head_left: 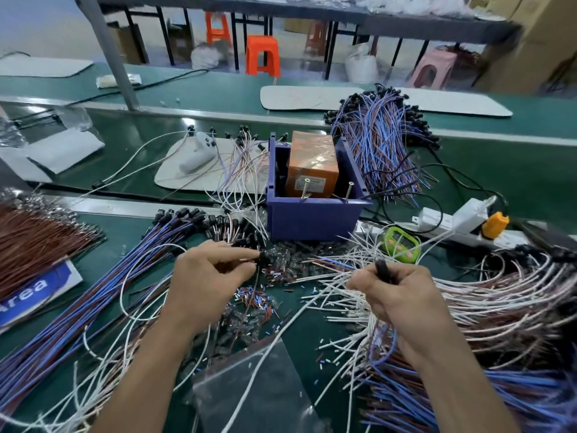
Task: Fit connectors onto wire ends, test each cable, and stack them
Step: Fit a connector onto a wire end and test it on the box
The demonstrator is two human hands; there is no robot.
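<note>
My left hand (207, 276) pinches a small black connector (263, 257) between thumb and fingertips, above a heap of loose small connectors (281, 267) on the green bench. My right hand (396, 295) grips another black connector (383, 270) that sticks up out of the fist, with blue and brown wires (385, 342) trailing down below the palm. White wires (349, 295) with bare ends lie between and under both hands. A stack of blue and brown cables (93, 276) with black connectors lies at the left.
A purple bin (312, 214) holding an orange box (312, 164) with two screws stands behind the hands. A green timer (401, 243) and a white power strip (452, 220) lie to the right. More cable bundles (384, 135) sit behind and right. A clear plastic bag (259, 385) lies in front.
</note>
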